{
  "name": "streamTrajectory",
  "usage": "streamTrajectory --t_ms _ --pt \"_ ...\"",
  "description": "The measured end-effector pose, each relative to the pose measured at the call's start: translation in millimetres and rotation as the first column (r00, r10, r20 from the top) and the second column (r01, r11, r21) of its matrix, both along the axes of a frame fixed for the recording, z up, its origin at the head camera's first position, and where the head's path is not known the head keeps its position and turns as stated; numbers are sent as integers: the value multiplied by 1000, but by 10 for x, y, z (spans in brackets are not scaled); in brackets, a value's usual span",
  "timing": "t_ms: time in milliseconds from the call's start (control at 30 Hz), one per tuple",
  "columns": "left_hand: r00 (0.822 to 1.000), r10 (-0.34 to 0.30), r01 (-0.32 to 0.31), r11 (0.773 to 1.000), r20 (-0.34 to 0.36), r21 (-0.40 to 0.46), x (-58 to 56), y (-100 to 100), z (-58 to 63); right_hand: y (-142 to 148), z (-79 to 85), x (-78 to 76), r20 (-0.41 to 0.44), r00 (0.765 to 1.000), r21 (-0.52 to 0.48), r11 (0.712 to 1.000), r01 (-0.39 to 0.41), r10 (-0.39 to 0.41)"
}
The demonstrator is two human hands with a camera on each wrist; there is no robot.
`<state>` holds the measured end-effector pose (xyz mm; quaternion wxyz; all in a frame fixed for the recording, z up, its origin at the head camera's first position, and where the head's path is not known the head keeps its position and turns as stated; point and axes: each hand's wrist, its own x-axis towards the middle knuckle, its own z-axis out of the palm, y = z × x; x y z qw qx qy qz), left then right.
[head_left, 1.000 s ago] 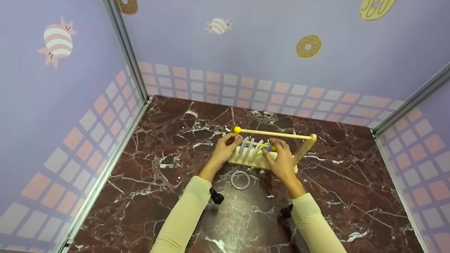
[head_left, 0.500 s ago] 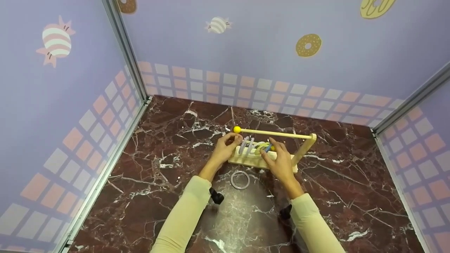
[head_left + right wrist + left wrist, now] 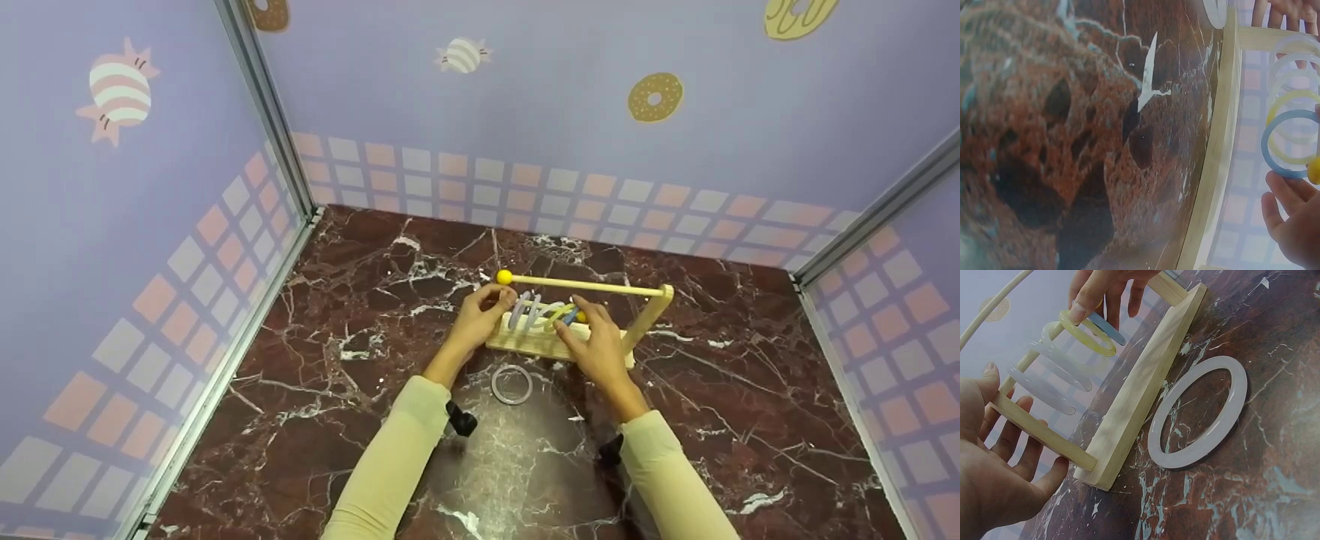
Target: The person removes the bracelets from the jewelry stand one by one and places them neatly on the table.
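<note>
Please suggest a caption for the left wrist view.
Left hand grips a wooden rack; right hand at yellow ring and blue ring; loose white ring nearby.

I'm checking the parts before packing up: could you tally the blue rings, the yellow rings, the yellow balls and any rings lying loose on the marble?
Blue ring: 1
Yellow ring: 1
Yellow balls: 2
Loose pale ring: 1
Total: 5

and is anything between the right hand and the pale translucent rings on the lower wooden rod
Yes: the translucent blue ring, right at the right hand, then the translucent yellow ring both stand before the pale translucent rings.
</note>
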<state>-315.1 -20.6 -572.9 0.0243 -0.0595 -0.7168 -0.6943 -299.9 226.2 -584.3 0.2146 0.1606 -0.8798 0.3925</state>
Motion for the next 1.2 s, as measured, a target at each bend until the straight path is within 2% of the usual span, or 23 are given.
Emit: streamTrajectory --t_ms 433,633,967,1133,1200 --pt "1000 10 -10 1000 -26 3 0 6 15 15 -26 -17 -17 1000 0 1000 -3 3" --pt "999 23 -23 1000 -30 -3 -1 10 1 12 11 -1 -18 1000 39 999 -7 8" --pt "1000 10 -10 1000 -25 0 -14 8 -12 27 125 19 79 997 57 998 -5 0" --pt "999 17 -16 1000 -32 21 -7 19 -11 42 138 14 79 997 52 999 -6 1" --pt "999 21 -20 999 -32 27 51 29 75 52 139 13 72 997 53 999 -3 -1"
